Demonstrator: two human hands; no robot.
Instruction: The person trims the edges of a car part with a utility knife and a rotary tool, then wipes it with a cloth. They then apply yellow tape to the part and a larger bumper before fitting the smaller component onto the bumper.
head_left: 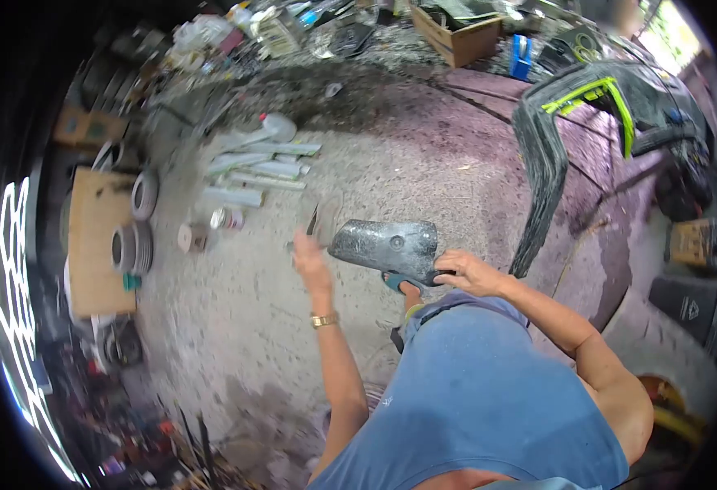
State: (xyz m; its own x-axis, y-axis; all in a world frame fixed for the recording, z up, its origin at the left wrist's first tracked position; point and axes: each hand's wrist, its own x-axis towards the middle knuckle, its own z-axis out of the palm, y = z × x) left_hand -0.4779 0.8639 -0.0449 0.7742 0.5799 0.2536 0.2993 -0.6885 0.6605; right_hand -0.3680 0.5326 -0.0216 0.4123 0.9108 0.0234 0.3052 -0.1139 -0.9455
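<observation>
My right hand (pixel 466 274) has its fingers closed over the right end of a dark grey moulded panel (pixel 384 242). The panel has a scuffed, streaked surface and a round recess near its middle. To the panel's left is my left hand (pixel 312 260), blurred by motion, with a gold watch (pixel 324 320) on the wrist. Its fingers are closed on a thin, blade-like tool (pixel 315 219) with a dark edge, pointing away from me; blur hides its exact kind. Below the panel shows a foot in a teal sandal (pixel 393 282).
Pale strips (pixel 260 167) and a white jug (pixel 278 126) lie on the concrete floor ahead. A small can (pixel 226 218) and rolls (pixel 132 248) stand left, beside a tan board (pixel 97 242). A large dark moulded part with lime trim (pixel 534 163) stands right. Clutter and a cardboard box (pixel 456 37) line the back.
</observation>
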